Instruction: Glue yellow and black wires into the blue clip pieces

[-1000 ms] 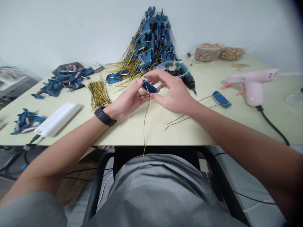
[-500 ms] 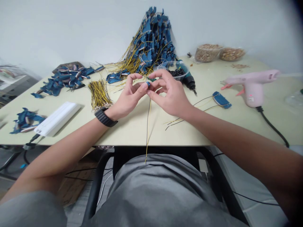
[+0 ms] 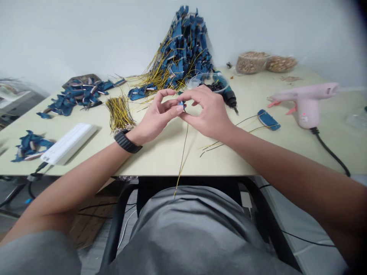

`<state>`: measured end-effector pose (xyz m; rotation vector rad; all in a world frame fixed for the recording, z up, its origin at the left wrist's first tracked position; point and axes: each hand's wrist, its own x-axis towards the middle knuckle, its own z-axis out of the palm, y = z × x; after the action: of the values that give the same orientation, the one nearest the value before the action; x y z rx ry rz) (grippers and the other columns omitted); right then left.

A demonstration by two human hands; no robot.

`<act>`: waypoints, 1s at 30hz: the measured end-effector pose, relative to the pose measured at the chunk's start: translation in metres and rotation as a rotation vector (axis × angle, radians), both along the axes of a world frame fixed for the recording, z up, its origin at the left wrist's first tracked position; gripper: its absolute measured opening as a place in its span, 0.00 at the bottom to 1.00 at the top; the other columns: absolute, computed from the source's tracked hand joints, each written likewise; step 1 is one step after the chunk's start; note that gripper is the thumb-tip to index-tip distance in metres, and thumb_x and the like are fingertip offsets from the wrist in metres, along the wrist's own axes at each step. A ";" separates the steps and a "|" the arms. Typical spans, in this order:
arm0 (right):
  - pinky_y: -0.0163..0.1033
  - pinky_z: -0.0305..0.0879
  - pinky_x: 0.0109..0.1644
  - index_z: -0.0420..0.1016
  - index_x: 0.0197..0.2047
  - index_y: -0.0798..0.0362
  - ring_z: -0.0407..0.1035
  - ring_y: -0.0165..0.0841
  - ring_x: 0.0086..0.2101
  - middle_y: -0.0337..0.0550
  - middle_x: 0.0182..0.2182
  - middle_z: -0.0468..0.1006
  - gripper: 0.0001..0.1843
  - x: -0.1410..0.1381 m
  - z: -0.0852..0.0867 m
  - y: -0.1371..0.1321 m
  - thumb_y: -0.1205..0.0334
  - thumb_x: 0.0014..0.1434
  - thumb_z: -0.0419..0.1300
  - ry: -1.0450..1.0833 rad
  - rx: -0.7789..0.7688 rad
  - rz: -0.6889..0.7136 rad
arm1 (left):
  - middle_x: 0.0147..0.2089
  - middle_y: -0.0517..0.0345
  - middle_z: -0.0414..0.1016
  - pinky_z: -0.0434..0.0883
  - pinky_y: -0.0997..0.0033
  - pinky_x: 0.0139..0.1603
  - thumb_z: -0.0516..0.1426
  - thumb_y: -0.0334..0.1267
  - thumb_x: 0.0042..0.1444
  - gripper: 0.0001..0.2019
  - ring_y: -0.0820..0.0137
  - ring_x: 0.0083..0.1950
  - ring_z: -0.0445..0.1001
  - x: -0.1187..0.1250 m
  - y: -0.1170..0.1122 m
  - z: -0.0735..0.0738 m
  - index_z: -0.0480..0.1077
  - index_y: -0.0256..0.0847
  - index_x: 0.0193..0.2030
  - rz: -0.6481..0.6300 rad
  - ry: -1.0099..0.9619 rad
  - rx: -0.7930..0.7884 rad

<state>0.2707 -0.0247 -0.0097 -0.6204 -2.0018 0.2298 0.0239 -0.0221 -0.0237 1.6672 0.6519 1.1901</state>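
Over the middle of the table, my left hand [image 3: 163,112] and my right hand [image 3: 205,110] meet, fingertips closed around a small blue piece [image 3: 181,103]. Most of that piece is hidden by the fingers. From it a thin black and yellow wire pair [image 3: 183,152] hangs over the table's front edge towards my lap. To the left of my left hand stands a bundle of yellow and black wires [image 3: 119,112]. A flat blue piece with wires [image 3: 268,119] lies to the right of my right hand.
A tall heap of blue wired pieces [image 3: 183,49] leans on the wall. Right of it are a clear tub [image 3: 223,78], a power drill [image 3: 229,95] and bags of brown bits [image 3: 252,63]. A pink glue gun [image 3: 308,103] stands right; a white power block [image 3: 70,143] lies left.
My right hand has turned slightly, its fingers shifting on the small blue piece. The upper part of the hanging wires has swung a little to the right.
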 end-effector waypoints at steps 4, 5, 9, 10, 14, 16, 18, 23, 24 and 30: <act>0.61 0.84 0.68 0.95 0.61 0.44 0.84 0.51 0.59 0.48 0.58 0.95 0.09 -0.001 -0.002 0.003 0.62 0.81 0.76 -0.005 0.046 0.003 | 0.68 0.53 0.92 0.87 0.50 0.79 0.90 0.63 0.60 0.45 0.53 0.71 0.93 0.000 -0.004 0.005 0.71 0.54 0.69 -0.028 -0.059 -0.086; 0.60 0.84 0.69 0.95 0.60 0.44 0.84 0.51 0.58 0.48 0.57 0.95 0.10 -0.001 -0.002 0.003 0.64 0.80 0.75 -0.006 0.051 0.006 | 0.67 0.53 0.93 0.87 0.50 0.78 0.90 0.63 0.60 0.44 0.53 0.71 0.94 0.000 -0.005 0.006 0.72 0.53 0.68 -0.028 -0.060 -0.100; 0.60 0.83 0.69 0.94 0.57 0.44 0.85 0.50 0.58 0.46 0.57 0.95 0.11 0.000 -0.001 0.003 0.70 0.78 0.74 -0.014 0.069 0.031 | 0.63 0.56 0.93 0.86 0.54 0.77 0.89 0.62 0.63 0.40 0.57 0.69 0.94 0.000 -0.008 0.008 0.73 0.52 0.67 -0.028 -0.049 -0.153; 0.60 0.82 0.69 0.95 0.57 0.44 0.86 0.50 0.58 0.46 0.57 0.96 0.13 0.000 0.000 0.003 0.71 0.77 0.74 -0.019 0.073 0.033 | 0.62 0.57 0.93 0.86 0.54 0.78 0.89 0.61 0.64 0.40 0.58 0.68 0.94 0.000 -0.009 0.008 0.73 0.51 0.67 -0.030 -0.049 -0.162; 0.58 0.82 0.68 0.95 0.57 0.46 0.86 0.50 0.58 0.46 0.57 0.96 0.16 0.001 0.000 0.002 0.74 0.75 0.73 -0.041 0.074 0.036 | 0.62 0.58 0.93 0.84 0.54 0.80 0.89 0.60 0.64 0.39 0.61 0.67 0.93 0.000 -0.012 0.009 0.73 0.50 0.66 -0.047 -0.059 -0.195; 0.59 0.82 0.68 0.95 0.56 0.46 0.86 0.50 0.58 0.47 0.57 0.96 0.14 0.001 0.000 0.003 0.73 0.76 0.73 -0.047 0.076 0.042 | 0.62 0.59 0.93 0.84 0.55 0.80 0.89 0.60 0.64 0.39 0.63 0.65 0.93 -0.001 -0.013 0.011 0.74 0.50 0.65 -0.051 -0.057 -0.218; 0.59 0.81 0.69 0.94 0.54 0.47 0.85 0.51 0.58 0.47 0.55 0.96 0.11 0.001 0.000 0.003 0.71 0.76 0.75 -0.057 0.081 0.040 | 0.59 0.61 0.93 0.86 0.56 0.78 0.89 0.58 0.64 0.37 0.65 0.62 0.92 -0.002 -0.013 0.013 0.74 0.50 0.64 -0.054 -0.046 -0.240; 0.61 0.81 0.68 0.93 0.53 0.47 0.85 0.51 0.57 0.47 0.54 0.95 0.09 0.002 -0.001 0.004 0.69 0.75 0.76 -0.079 0.070 0.037 | 0.55 0.63 0.91 0.88 0.56 0.72 0.89 0.57 0.65 0.37 0.65 0.59 0.92 -0.003 -0.012 0.015 0.75 0.51 0.66 -0.082 0.002 -0.185; 0.61 0.81 0.69 0.93 0.54 0.46 0.85 0.52 0.58 0.48 0.55 0.95 0.09 0.002 -0.001 0.004 0.69 0.76 0.76 -0.081 0.062 0.040 | 0.55 0.63 0.91 0.88 0.56 0.70 0.88 0.59 0.66 0.37 0.64 0.58 0.92 -0.003 -0.011 0.015 0.75 0.52 0.67 -0.079 0.020 -0.153; 0.60 0.85 0.64 0.87 0.66 0.41 0.82 0.54 0.63 0.52 0.65 0.90 0.21 0.001 -0.002 0.002 0.57 0.74 0.83 -0.013 -0.036 -0.045 | 0.61 0.55 0.87 0.88 0.57 0.60 0.78 0.66 0.77 0.32 0.62 0.58 0.88 -0.002 0.003 -0.001 0.72 0.57 0.73 0.012 0.085 0.142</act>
<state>0.2720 -0.0226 -0.0115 -0.6910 -1.9976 0.2357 0.0214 -0.0187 -0.0248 1.8433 0.6437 1.2025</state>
